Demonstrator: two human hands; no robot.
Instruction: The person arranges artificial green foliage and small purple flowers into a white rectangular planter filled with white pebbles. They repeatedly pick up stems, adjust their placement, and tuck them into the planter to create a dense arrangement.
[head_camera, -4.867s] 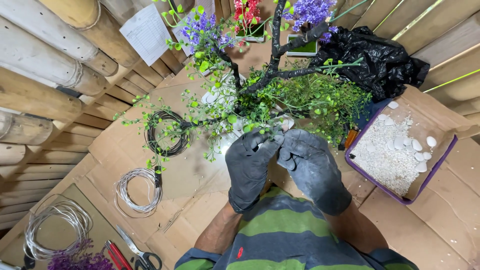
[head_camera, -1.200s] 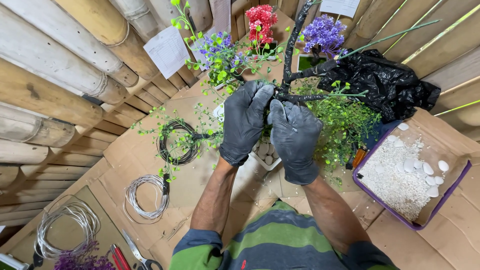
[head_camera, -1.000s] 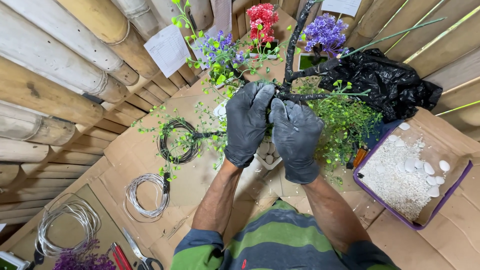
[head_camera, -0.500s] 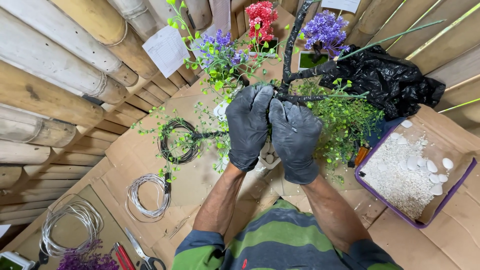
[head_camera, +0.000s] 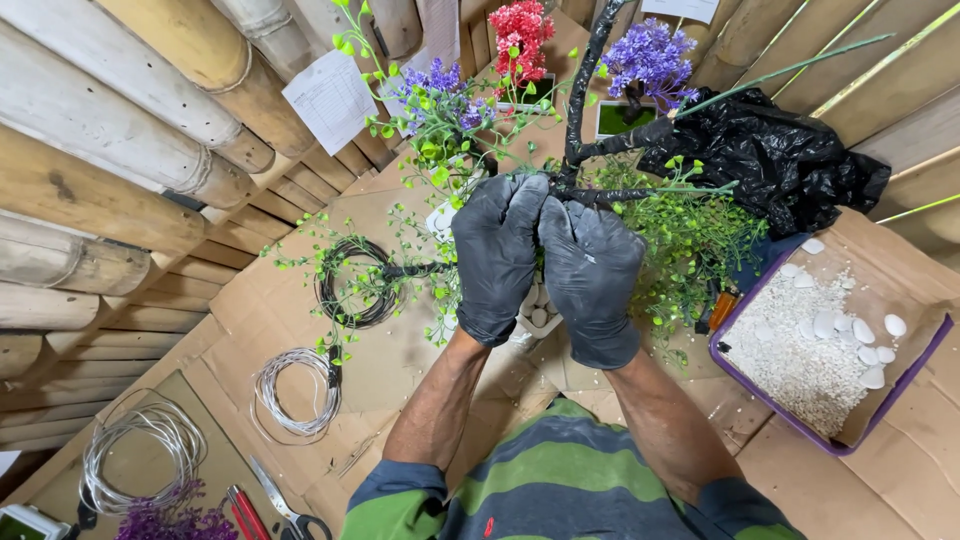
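Black-wrapped branch (head_camera: 590, 195), upper centre: both gloved hands, left hand (head_camera: 497, 255) and right hand (head_camera: 592, 275), close their fingers on it. Cardboard-covered table (head_camera: 400, 350) carries wire coils (head_camera: 295, 390); purple tray (head_camera: 825, 345) at right; bamboo wall (head_camera: 110, 150) upper left.

We count two gloved hands (head_camera: 545, 255), three wire coils (head_camera: 296, 392) along the counter's left edge, one black bag (head_camera: 790, 160), one purple tray (head_camera: 722, 352) of pebbles, and one scissors (head_camera: 285, 507).
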